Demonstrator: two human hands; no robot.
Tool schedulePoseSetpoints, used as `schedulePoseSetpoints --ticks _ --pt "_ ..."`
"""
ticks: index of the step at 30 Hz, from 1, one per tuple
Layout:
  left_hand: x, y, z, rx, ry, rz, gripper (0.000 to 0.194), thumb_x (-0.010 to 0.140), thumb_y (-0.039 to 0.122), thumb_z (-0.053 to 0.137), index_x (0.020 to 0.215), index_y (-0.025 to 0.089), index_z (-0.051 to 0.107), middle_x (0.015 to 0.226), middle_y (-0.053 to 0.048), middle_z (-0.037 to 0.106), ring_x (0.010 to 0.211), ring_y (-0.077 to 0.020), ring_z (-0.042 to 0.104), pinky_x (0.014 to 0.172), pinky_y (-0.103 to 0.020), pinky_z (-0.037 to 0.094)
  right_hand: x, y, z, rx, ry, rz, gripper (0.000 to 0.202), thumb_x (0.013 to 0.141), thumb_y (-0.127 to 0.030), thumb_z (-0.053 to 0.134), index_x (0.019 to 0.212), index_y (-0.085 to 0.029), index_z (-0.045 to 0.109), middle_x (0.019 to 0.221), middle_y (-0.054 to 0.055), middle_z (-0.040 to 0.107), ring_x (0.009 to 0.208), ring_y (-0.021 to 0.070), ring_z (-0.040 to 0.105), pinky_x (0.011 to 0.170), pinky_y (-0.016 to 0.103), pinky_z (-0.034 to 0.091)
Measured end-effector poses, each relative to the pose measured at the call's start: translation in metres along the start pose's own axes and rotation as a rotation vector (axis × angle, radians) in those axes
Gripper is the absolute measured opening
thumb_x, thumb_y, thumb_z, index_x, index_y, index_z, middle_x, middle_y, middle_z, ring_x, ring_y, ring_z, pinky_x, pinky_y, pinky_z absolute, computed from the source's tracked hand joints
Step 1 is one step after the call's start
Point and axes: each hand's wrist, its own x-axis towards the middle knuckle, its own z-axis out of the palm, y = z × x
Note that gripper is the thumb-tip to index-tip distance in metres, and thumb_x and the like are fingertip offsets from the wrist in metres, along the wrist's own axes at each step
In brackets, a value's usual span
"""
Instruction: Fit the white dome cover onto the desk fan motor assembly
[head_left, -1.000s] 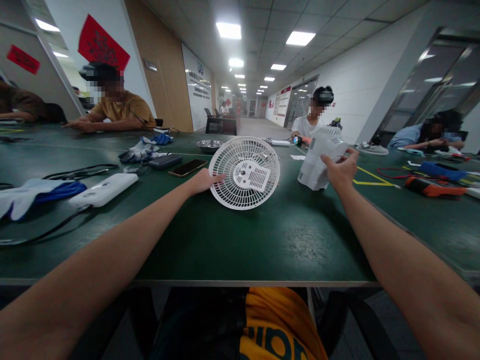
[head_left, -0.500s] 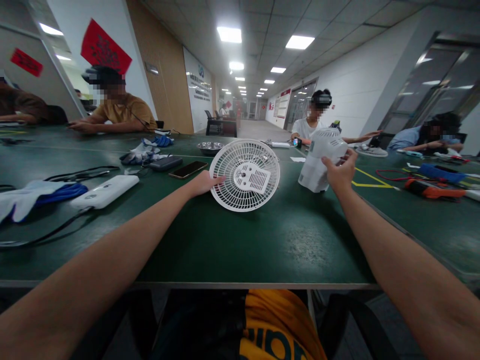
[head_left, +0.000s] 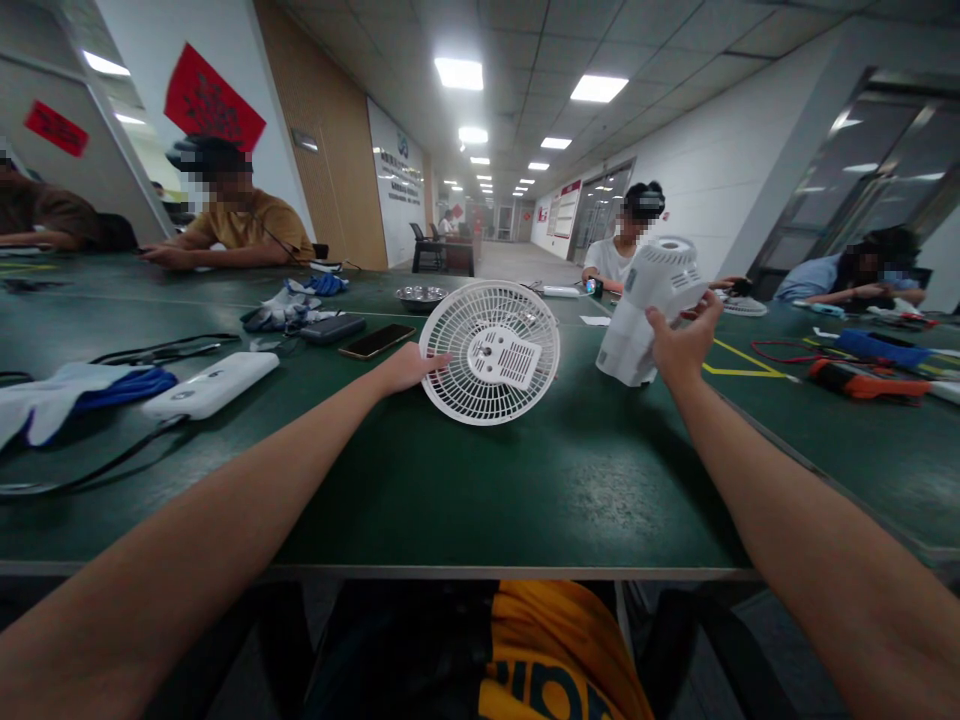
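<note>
A round white fan grille [head_left: 491, 352] stands tilted on the green table, its slotted centre plate facing me. My left hand [head_left: 411, 368] grips its left rim, thumb on the ribs. To the right, my right hand [head_left: 684, 338] is wrapped round a white plastic housing [head_left: 631, 335] with vent slots near its top. The housing's upper part leans to the right, and its lower end is at the table. Some fingers of my right hand are hidden behind it.
Left on the table [head_left: 450, 520] are a white power bank [head_left: 214, 385], gloves [head_left: 56, 395], a phone [head_left: 377, 341] and a grey case [head_left: 332, 328]. Behind the grille is a metal bowl [head_left: 421, 297]. An orange tool [head_left: 868, 378] lies right. People sit across.
The upper part of the white housing has tipped up and to the right in my right hand. My left hand and the grille have hardly moved. Across the table, a person's outstretched hand has drawn back.
</note>
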Motion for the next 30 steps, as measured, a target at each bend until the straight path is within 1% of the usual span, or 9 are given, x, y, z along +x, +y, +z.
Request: schedulePoseSetpoints --ticks 3,5,8,11,16,18,21,25,30 --pt "0.001 -0.002 0.0 -0.001 -0.006 -0.01 0.042 0.085 0.057 0.065 0.094 0.017 0.072 0.1 -0.011 0.078 0.089 -0.0251 0.074 0.088 -0.037 0.055 -0.004 -0.021 -0.003 0.006 -0.01 -0.105 0.079 0.073 -0.043 0.074 0.138 -0.02 0.037 0.128 0.014 0.056 0.108 0.0298 0.061 0.099 0.05 0.046" --pt "0.002 -0.003 -0.001 0.001 -0.009 -0.006 0.041 0.085 0.057 0.065 0.094 0.017 0.071 0.099 -0.011 0.078 0.089 -0.0249 0.074 0.087 -0.037 0.055 -0.009 -0.037 -0.002 0.03 -0.059 -0.139 0.078 0.074 -0.044 0.073 0.138 -0.019 0.037 0.123 0.012 0.058 0.105 0.0283 0.061 0.097 0.048 0.048" --pt "0.003 -0.004 -0.001 -0.011 -0.012 0.007 0.039 0.084 0.055 0.066 0.093 0.017 0.071 0.096 -0.01 0.078 0.088 -0.0253 0.074 0.087 -0.038 0.055 -0.022 -0.056 0.003 0.081 -0.193 -0.14 0.077 0.072 -0.047 0.074 0.136 -0.019 0.04 0.118 0.01 0.062 0.097 0.0257 0.063 0.093 0.045 0.05" --pt "0.003 -0.004 0.0 -0.024 0.004 0.013 0.037 0.083 0.053 0.069 0.092 0.017 0.071 0.093 -0.01 0.078 0.086 -0.0257 0.074 0.087 -0.039 0.055 -0.042 -0.066 0.012 0.13 -0.34 -0.076 0.078 0.071 -0.051 0.075 0.135 -0.019 0.044 0.12 0.012 0.064 0.089 0.0242 0.065 0.086 0.042 0.053" --pt "0.002 -0.001 0.001 -0.001 0.018 -0.007 0.04 0.082 0.057 0.069 0.089 0.018 0.071 0.094 -0.01 0.078 0.087 -0.0254 0.074 0.087 -0.038 0.055 -0.074 -0.067 0.028 0.042 -0.612 0.038 0.076 0.073 -0.057 0.074 0.133 -0.017 0.049 0.116 0.014 0.068 0.09 0.0271 0.068 0.087 0.043 0.054" --pt "0.001 0.0 0.001 -0.009 0.009 -0.007 0.042 0.08 0.059 0.07 0.09 0.018 0.071 0.093 -0.009 0.078 0.088 -0.0261 0.074 0.087 -0.038 0.055 -0.081 -0.065 0.033 -0.036 -0.71 0.047 0.075 0.075 -0.058 0.073 0.133 -0.017 0.049 0.115 0.014 0.069 0.094 0.0282 0.069 0.089 0.043 0.053" --pt "0.0 0.001 0.001 -0.037 0.006 -0.003 0.042 0.081 0.058 0.069 0.09 0.017 0.071 0.093 -0.01 0.078 0.087 -0.0264 0.074 0.086 -0.038 0.056 -0.085 -0.06 0.039 -0.17 -0.815 0.03 0.072 0.078 -0.058 0.071 0.133 -0.016 0.048 0.115 0.015 0.07 0.098 0.0293 0.069 0.09 0.042 0.053" --pt "-0.001 0.002 0.001 -0.039 0.007 -0.011 0.04 0.083 0.056 0.068 0.089 0.017 0.07 0.093 -0.01 0.078 0.086 -0.0255 0.074 0.085 -0.038 0.056 -0.086 -0.053 0.042 -0.293 -0.886 0.043 0.072 0.078 -0.058 0.072 0.13 -0.014 0.049 0.112 0.017 0.072 0.101 0.0324 0.07 0.09 0.043 0.052" --pt "-0.001 0.002 0.0 -0.029 0.0 -0.003 0.04 0.084 0.057 0.066 0.091 0.018 0.07 0.094 -0.01 0.078 0.088 -0.0259 0.074 0.087 -0.039 0.056 -0.088 -0.05 0.042 -0.329 -0.912 0.03 0.062 0.069 -0.058 0.08 0.11 -0.016 0.061 0.108 0.019 0.073 0.107 0.038 0.067 0.091 0.047 0.051"
